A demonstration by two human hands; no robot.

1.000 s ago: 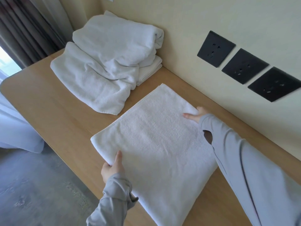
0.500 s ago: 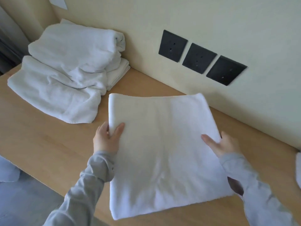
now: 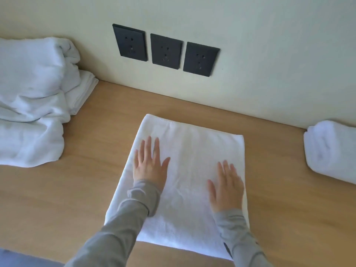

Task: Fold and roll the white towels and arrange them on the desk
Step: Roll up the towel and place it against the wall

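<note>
Head view, left to right: loose towel pile (image 3: 30, 105) heaped at the left end of the bench (image 3: 77, 189), against the wall. Centre: folded towel (image 3: 189, 151) lying flat on the bench, left hand (image 3: 149, 166) and right hand (image 3: 225, 187) pressed on it, fingers (image 3: 147, 145) straight, slightly spread. Three dark sockets (image 3: 166, 52) on the wall above. Rolled towel (image 3: 331, 151) at far right.

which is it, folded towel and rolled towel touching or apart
Apart. The head view shows a strip of bare desk between the folded towel and the rolled towel on its right.
</note>
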